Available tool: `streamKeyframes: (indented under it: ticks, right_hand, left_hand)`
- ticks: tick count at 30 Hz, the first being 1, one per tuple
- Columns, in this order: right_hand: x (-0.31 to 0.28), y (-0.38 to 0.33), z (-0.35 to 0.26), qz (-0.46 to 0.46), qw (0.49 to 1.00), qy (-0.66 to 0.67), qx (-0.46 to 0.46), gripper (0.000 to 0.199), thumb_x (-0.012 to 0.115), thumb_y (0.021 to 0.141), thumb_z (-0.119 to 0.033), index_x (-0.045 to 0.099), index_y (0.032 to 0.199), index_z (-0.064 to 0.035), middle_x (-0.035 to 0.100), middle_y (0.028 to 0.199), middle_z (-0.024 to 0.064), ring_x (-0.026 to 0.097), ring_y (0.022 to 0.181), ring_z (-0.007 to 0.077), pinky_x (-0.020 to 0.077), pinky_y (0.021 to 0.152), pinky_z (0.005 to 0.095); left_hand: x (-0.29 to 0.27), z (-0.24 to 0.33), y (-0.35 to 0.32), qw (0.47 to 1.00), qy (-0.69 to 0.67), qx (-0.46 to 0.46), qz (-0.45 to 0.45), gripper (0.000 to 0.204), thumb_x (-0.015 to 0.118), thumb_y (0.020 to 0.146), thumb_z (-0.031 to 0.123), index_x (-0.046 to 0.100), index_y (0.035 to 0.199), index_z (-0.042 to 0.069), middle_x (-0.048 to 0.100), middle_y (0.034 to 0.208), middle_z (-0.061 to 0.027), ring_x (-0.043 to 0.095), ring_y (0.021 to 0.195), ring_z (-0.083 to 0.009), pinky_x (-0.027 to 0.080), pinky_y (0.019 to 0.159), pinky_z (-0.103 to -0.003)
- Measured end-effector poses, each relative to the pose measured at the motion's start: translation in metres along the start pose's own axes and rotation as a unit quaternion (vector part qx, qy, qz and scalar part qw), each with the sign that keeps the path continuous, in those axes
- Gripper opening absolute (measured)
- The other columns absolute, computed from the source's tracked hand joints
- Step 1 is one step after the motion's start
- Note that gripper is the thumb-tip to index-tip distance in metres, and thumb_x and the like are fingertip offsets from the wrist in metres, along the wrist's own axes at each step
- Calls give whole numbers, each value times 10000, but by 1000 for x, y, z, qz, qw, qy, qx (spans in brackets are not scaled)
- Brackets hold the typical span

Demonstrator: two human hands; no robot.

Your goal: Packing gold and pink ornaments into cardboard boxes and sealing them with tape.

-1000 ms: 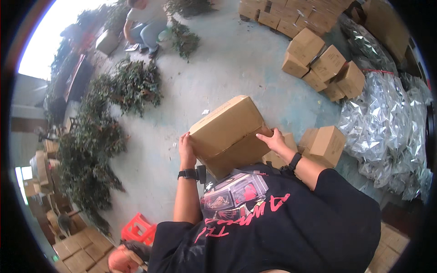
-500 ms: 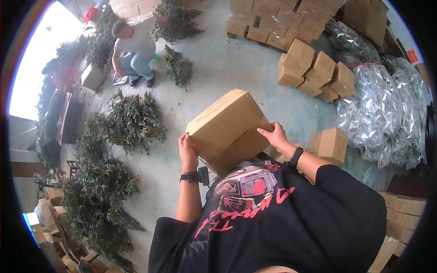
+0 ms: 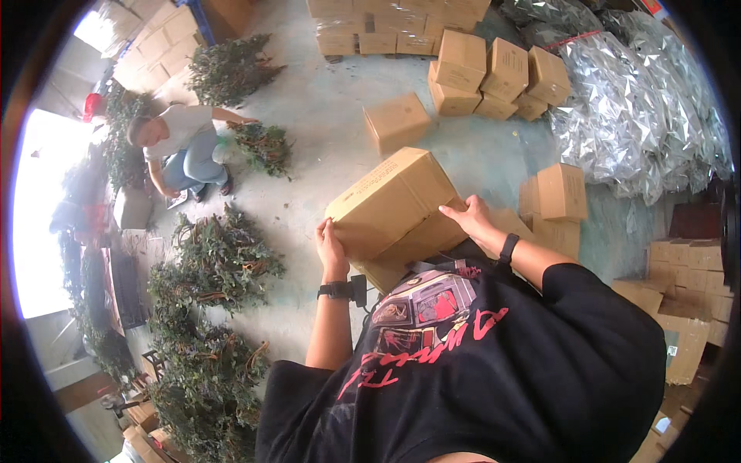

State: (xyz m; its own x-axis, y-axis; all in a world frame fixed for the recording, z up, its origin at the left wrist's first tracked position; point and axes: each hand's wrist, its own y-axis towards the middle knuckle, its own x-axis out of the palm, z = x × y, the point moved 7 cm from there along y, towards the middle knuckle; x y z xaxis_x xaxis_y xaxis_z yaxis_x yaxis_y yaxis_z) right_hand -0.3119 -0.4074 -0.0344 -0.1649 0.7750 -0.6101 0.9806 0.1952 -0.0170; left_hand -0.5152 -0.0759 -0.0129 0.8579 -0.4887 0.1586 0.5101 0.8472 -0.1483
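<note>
A closed brown cardboard box (image 3: pixel 394 193) is held tilted in front of my body, between both hands. My left hand (image 3: pixel 330 245) grips its left side, with the fingers at the edge. On the right side, my right hand (image 3: pixel 472 219) clasps it with the thumb along the top; some of its fingers are hidden by the box. Just beyond the held box, another cardboard box (image 3: pixel 396 122) sits alone on the floor.
At the left lie several heaps of leafy branches (image 3: pixel 220 258), where a co-worker (image 3: pixel 181 143) squats. Small boxes (image 3: pixel 505 69) are piled at the far right near silvery crinkled bundles (image 3: pixel 617 108). More boxes (image 3: pixel 561 193) stand by my right arm; wrapped cartons (image 3: pixel 397 23) line the back.
My view has turned, shifting the room leftward. The lone box on the floor now shows past the held one. The co-worker's arm now extends to a small bundle of branches. My hands keep their grip.
</note>
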Motion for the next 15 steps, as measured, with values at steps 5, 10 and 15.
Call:
streamKeyframes:
  ticks: [5, 10, 15]
  right_hand:
    - [24, 13, 35, -27, 999, 25, 32, 794, 788, 654, -633, 571, 954, 69, 613, 1039, 244, 631, 938, 353, 510, 792, 429]
    - [67, 61, 71, -56, 996, 48, 41, 926, 767, 650, -663, 546, 1095, 119, 588, 1138, 287, 592, 1080, 400, 493, 914, 453]
    - [85, 107, 112, -56, 995, 78, 31, 992, 772, 626, -682, 521, 1161, 115, 554, 1213, 299, 571, 1125, 399, 487, 925, 454]
  left_hand:
    - [15, -35, 18, 999, -7, 14, -29, 245, 579, 965, 292, 547, 1111, 98, 583, 1057, -52, 569, 944, -171, 516, 752, -331]
    - [39, -61, 61, 996, -8, 64, -59, 243, 585, 956, 290, 555, 1109, 103, 583, 1053, -49, 562, 960, -172, 505, 814, -328]
    - [76, -77, 91, 995, -7, 73, -75, 275, 620, 925, 291, 594, 1126, 105, 585, 1054, -39, 540, 1015, -190, 484, 864, -364]
